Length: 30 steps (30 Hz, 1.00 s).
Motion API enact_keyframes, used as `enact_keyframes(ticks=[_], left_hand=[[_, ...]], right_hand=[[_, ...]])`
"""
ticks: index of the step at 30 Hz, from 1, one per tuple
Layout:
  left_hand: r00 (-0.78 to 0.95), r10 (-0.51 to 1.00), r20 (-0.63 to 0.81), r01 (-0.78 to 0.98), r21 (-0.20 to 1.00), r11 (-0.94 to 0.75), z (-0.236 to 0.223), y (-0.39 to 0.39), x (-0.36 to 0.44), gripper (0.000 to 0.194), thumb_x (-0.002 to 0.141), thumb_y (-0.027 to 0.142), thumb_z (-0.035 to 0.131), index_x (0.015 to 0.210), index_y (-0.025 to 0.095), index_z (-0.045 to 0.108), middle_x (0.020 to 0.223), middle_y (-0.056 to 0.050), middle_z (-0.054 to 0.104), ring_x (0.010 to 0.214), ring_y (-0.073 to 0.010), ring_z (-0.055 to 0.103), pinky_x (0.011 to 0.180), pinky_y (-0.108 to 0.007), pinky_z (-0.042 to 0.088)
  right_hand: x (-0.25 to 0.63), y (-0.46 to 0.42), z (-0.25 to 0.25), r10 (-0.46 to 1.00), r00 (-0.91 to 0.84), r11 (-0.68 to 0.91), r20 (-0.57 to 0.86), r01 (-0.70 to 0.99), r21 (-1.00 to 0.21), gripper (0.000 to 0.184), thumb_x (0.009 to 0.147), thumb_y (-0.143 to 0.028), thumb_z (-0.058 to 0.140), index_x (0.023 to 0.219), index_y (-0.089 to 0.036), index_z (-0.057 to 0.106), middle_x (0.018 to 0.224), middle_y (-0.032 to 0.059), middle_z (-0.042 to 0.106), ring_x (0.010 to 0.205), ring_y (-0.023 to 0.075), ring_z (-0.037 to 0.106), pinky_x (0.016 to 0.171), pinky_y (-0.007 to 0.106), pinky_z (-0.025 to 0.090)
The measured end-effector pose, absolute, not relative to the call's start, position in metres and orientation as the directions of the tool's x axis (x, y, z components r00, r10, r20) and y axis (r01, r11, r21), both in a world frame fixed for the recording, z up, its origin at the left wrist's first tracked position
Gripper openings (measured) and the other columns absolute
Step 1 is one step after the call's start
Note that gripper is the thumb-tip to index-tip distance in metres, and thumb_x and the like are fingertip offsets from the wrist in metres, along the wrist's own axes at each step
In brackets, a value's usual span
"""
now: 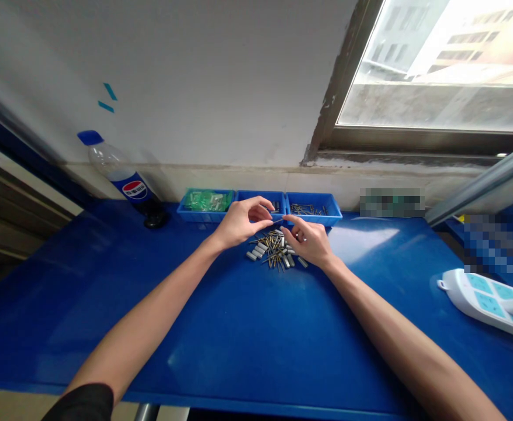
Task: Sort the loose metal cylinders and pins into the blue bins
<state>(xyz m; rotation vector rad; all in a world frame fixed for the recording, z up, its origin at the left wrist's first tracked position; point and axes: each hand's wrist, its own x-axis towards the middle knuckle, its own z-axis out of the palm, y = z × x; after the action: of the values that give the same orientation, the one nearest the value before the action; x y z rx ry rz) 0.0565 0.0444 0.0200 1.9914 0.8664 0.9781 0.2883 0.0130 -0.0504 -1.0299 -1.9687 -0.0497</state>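
My left hand (244,221) and my right hand (309,241) meet just above a small pile of parts on the blue table. A thin metal pin (278,221) spans the gap between their fingertips; my left thumb is at one end and my right index finger at the other. Both hands are curled around it, though the exact grip is small and partly hidden. Under them lie loose brass-and-grey bits like thin screws (276,257) mixed with short silver cylinders (259,250). My right hand covers part of the pile.
Behind the hands stand a blue bin with a green bag (206,202), a middle bin (278,196) partly covered by my left hand, and a bin of thin metal pieces (313,217). A cola bottle (129,181) stands left. A white power strip (488,298) lies right.
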Motion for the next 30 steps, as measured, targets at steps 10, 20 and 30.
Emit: enact_keyframes(ticks=[10, 20, 30], left_hand=[[0.513, 0.788, 0.340, 0.265, 0.811, -0.522, 0.021, 0.043, 0.056, 0.025, 0.082, 0.020, 0.078, 0.106, 0.017, 0.071, 0.092, -0.005, 0.079, 0.083, -0.0171, 0.078, 0.082, -0.030, 0.064], [0.539, 0.742, 0.400, 0.321, 0.716, -0.619, 0.019, 0.041, 0.059, 0.016, 0.086, 0.020, 0.074, 0.102, 0.016, 0.071, 0.094, -0.005, 0.079, 0.082, -0.0161, 0.075, 0.082, -0.030, 0.062], [0.711, 0.672, 0.207, 0.543, 0.444, -0.712, -0.002, 0.047, 0.058, 0.032, 0.090, 0.006, 0.064, 0.115, 0.019, 0.079, 0.117, -0.009, 0.080, 0.108, -0.0239, 0.076, 0.100, -0.037, 0.058]], right_hand=[[0.288, 0.013, -0.048, 0.610, -0.333, 0.662, 0.719, 0.713, -0.231, 0.026, 0.104, -0.040, 0.061, 0.108, -0.019, 0.076, 0.073, 0.0014, 0.077, 0.054, 0.0128, 0.065, 0.059, 0.027, 0.047], [0.292, 0.014, -0.054, 0.660, -0.366, 0.648, 0.657, 0.719, -0.251, 0.028, 0.107, -0.036, 0.055, 0.108, -0.022, 0.078, 0.086, 0.0049, 0.081, 0.066, 0.0158, 0.072, 0.069, 0.028, 0.051], [0.294, 0.021, -0.049, 0.653, 0.275, 0.287, 0.705, 0.772, -0.567, 0.028, 0.100, -0.042, 0.062, 0.114, -0.021, 0.073, 0.056, -0.0043, 0.060, 0.046, 0.0135, 0.054, 0.056, 0.027, 0.044]])
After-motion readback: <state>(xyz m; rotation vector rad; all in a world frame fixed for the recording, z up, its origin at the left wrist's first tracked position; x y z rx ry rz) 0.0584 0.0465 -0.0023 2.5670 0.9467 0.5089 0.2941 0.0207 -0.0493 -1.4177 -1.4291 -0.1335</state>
